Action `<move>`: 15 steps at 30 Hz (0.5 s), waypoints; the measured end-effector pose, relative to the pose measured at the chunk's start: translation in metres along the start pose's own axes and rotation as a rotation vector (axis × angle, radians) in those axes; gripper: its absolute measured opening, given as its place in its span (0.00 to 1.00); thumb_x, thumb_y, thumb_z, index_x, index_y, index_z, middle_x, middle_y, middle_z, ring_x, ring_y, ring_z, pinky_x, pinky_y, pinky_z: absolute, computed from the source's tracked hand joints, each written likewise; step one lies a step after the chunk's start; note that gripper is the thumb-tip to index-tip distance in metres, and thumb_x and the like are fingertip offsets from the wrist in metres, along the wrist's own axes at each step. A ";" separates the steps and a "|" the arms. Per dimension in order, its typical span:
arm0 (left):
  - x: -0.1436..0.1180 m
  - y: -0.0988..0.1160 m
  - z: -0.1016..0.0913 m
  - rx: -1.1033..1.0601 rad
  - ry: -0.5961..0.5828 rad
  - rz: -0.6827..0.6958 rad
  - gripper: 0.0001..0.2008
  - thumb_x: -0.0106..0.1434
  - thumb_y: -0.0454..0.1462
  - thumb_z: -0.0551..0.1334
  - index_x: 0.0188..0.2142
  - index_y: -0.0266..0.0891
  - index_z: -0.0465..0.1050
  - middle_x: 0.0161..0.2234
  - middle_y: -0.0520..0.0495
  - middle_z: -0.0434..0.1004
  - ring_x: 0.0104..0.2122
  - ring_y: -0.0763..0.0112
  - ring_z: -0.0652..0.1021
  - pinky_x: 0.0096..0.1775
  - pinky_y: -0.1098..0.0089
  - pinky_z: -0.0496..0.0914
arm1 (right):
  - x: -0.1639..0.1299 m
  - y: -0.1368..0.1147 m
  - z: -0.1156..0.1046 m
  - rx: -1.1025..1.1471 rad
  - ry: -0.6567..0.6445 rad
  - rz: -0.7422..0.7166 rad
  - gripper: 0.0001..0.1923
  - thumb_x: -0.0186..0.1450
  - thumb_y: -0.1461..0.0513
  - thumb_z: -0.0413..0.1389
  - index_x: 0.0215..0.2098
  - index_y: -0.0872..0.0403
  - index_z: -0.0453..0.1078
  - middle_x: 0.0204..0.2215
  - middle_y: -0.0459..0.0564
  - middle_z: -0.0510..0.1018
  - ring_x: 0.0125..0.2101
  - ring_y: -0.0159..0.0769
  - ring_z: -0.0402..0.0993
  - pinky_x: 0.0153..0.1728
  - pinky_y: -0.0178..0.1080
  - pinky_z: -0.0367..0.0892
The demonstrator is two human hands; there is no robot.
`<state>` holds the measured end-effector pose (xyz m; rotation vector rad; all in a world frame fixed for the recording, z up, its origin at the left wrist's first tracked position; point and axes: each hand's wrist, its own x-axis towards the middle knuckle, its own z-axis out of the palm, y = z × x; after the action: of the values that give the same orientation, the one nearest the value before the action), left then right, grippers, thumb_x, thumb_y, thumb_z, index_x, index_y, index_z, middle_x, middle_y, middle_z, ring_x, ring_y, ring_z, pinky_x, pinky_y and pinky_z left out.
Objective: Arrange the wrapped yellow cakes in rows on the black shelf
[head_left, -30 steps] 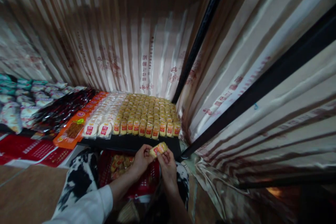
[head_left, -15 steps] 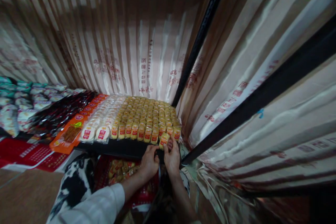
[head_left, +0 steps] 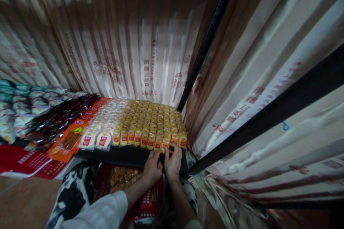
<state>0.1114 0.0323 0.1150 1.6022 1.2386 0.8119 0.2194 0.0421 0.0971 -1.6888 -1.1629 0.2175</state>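
Small yellow-wrapped cakes point(head_left: 150, 116) with red labels stand in tight rows on a black shelf point(head_left: 120, 153). One wrapped cake point(head_left: 165, 141) in the front row, toward the right end, sits at my right hand point(head_left: 173, 161). The fingers of that hand are on its lower part. Beside it, at the shelf's front edge, is my left hand point(head_left: 152, 167), thumb apart from the bent fingers, fingertips close to the same cake. Whether these fingertips touch it is hard to see. Below the shelf, a red container point(head_left: 100, 179) holds more yellow packets point(head_left: 120, 177), partly hidden by my left forearm.
Left of the cakes lie round white packets point(head_left: 103, 139), an orange snack bag point(head_left: 67, 143), dark shiny packets point(head_left: 61, 114) and white-green bags point(head_left: 23, 107). Pale printed curtains point(head_left: 129, 50) hang behind and at the right. Black frame posts point(head_left: 205, 43) stand at the corner.
The cake in my right hand has moved up and back into line with the front row. My right hand's fingers have slid lower on it. The camera view has shifted slightly.
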 end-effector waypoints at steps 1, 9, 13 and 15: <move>0.001 -0.001 0.000 0.001 0.004 -0.006 0.28 0.49 0.25 0.53 0.51 0.40 0.65 0.48 0.43 0.65 0.47 0.66 0.69 0.51 0.69 0.62 | 0.000 0.000 0.000 0.016 -0.002 -0.008 0.14 0.61 0.56 0.46 0.40 0.56 0.63 0.42 0.58 0.66 0.43 0.41 0.63 0.40 0.43 0.67; 0.004 -0.006 -0.001 0.047 0.012 -0.011 0.30 0.49 0.25 0.53 0.54 0.35 0.59 0.48 0.40 0.65 0.41 0.69 0.71 0.48 0.70 0.64 | -0.004 0.005 0.006 -0.059 -0.006 -0.043 0.13 0.63 0.56 0.45 0.41 0.56 0.63 0.40 0.57 0.69 0.42 0.42 0.63 0.44 0.46 0.63; 0.004 -0.009 -0.002 0.045 0.012 0.019 0.30 0.49 0.24 0.52 0.53 0.38 0.61 0.47 0.42 0.66 0.40 0.70 0.71 0.48 0.69 0.64 | -0.003 0.007 0.008 -0.078 -0.009 -0.032 0.15 0.63 0.56 0.45 0.42 0.56 0.64 0.40 0.56 0.71 0.43 0.42 0.64 0.44 0.45 0.62; 0.005 -0.013 -0.002 0.047 0.014 0.036 0.30 0.49 0.24 0.52 0.53 0.38 0.61 0.47 0.43 0.66 0.40 0.70 0.71 0.48 0.69 0.65 | -0.004 0.008 0.008 -0.073 -0.002 -0.043 0.15 0.64 0.56 0.45 0.42 0.56 0.65 0.41 0.56 0.71 0.44 0.42 0.63 0.45 0.45 0.61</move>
<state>0.1069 0.0385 0.1037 1.6633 1.2505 0.8227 0.2173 0.0443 0.0858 -1.7254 -1.2208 0.1520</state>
